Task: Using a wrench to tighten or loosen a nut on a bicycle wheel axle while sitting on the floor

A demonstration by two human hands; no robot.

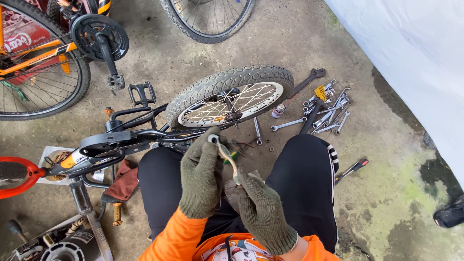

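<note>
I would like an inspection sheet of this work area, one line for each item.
Surface: rough concrete floor, stained, greenish patches at right.
Job's things: small metal part and curved strip held between both hands, above a small bicycle wheel.
Clutter: wrenches, spray can, screwdriver, red cloth.
Grippers: left hand and right hand, both in green knit gloves.
Cables: nothing seen.
Surroundings: orange bicycle, spare wheel, white sheet.
</note>
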